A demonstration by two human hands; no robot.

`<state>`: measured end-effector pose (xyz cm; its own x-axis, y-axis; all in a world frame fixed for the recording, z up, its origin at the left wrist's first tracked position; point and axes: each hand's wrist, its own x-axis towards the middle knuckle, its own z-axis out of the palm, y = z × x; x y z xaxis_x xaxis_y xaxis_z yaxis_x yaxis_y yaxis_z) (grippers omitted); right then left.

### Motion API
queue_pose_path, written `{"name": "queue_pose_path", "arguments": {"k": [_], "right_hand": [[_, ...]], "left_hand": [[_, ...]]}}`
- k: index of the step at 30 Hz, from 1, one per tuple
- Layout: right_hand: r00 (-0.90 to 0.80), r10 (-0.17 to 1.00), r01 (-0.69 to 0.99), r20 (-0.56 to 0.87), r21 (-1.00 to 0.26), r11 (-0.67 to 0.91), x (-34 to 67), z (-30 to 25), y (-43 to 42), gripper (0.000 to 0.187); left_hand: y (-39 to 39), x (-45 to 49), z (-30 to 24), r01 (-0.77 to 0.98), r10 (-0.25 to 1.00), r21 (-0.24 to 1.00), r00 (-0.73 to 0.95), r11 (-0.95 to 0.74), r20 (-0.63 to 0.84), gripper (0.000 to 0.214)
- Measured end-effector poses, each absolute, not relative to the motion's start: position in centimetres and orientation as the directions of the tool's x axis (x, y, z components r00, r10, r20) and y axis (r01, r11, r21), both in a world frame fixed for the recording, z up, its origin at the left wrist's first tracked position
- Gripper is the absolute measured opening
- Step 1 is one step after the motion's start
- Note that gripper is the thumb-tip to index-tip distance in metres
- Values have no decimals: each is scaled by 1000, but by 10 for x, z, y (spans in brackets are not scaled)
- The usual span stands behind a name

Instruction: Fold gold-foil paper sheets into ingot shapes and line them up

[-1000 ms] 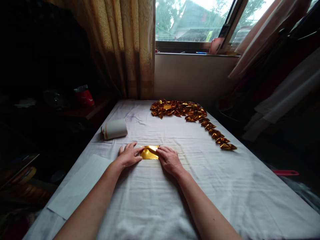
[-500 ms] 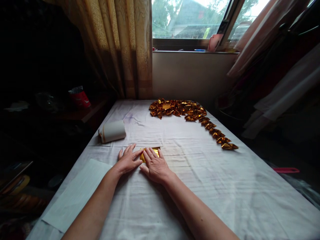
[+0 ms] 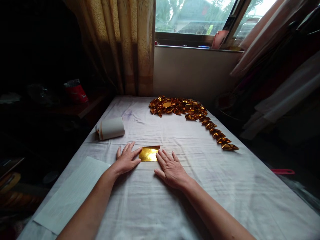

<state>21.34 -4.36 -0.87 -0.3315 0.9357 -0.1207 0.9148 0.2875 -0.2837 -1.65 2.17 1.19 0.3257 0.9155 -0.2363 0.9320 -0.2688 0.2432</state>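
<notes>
At the near left, a pale sheet (image 3: 72, 195) lies slantwise along the left edge of the white cloth (image 3: 220, 190), partly under the left forearm. Right of the right forearm, a broad wrinkled stretch of cloth runs to the far side's slanting edge, beyond which a pink handle (image 3: 282, 171) shows.

Ahead, a gold foil rectangle (image 3: 148, 154) lies between the two hands, its long edges running left to right. The left hand (image 3: 126, 160) rests with fingers spread, fingertips at the foil's left edge; the right hand (image 3: 172, 170) lies flat, fingers slightly apart, fingertips on its right edge. Neither grips it. Half a second ago the right hand covered much of the foil; now it has slid rightward, baring the middle, while the left hand stays put.

Farther on, a white roll (image 3: 111, 128) lies on its side near the left edge. A row of folded gold pieces (image 3: 215, 133) follows the right edge back to a gold heap (image 3: 175, 106) at the far end.

Beyond stand a patterned curtain (image 3: 126, 46) and a window (image 3: 192, 16). Pale marks on a red container (image 3: 77, 92) are too small to read.
</notes>
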Motion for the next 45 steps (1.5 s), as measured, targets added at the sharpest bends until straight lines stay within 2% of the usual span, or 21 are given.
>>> {"name": "queue_pose_path", "arguments": {"k": [3, 5, 6, 9, 11, 15, 19, 22, 24, 27, 32, 36, 45], "right_hand": [[-339, 935, 911, -103, -285, 299, 214, -10, -44, 74], [-342, 936, 909, -88, -285, 305, 213, -12, -44, 73], [-342, 936, 908, -80, -284, 307, 213, -13, -45, 73], [-341, 938, 907, -60, -283, 312, 214, -14, -45, 71], [-343, 938, 907, -55, -281, 315, 215, -14, -46, 71], [-339, 939, 908, -53, -278, 312, 215, -14, -46, 72], [-321, 947, 913, -33, -278, 300, 212, -10, -46, 69], [-303, 953, 916, 21, -268, 298, 209, -1, -43, 60], [-301, 951, 913, 70, -266, 309, 209, 4, -38, 47], [-322, 934, 892, 155, -279, 354, 211, 4, -28, 29], [-406, 845, 808, 349, -295, 510, 216, -11, -22, 13], [-408, 813, 782, 415, -300, 546, 216, -17, -24, 13], [-379, 850, 806, 365, -321, 497, 214, -15, -21, 23]], "left_hand": [[11, -8, 10, 934, 935, 205, 323, -291, -145, 57], [0, 3, 8, 899, 914, 183, 406, -398, -9, 53], [-6, 9, 7, 859, 876, 189, 482, -475, 11, 52], [-17, 20, 2, 744, 753, 239, 654, -624, -73, 52], [-19, 18, -2, 736, 737, 242, 668, -632, -104, 54], [-15, -4, -9, 736, 739, 185, 670, -651, -68, 54], [-11, -18, -10, 732, 741, 115, 665, -672, 100, 42], [-3, -16, -4, 711, 705, 78, 664, -698, 249, 29], [4, -12, 1, 682, 660, 40, 690, -730, 296, 20], [12, -5, 9, 633, 600, -72, 759, -771, 253, 19], [12, -2, 11, 602, 557, -209, 796, -771, 237, 20], [8, -1, 14, 616, 567, -184, 782, -766, 258, 20], [7, 2, 7, 689, 640, -36, 690, -724, 337, 18]]}}
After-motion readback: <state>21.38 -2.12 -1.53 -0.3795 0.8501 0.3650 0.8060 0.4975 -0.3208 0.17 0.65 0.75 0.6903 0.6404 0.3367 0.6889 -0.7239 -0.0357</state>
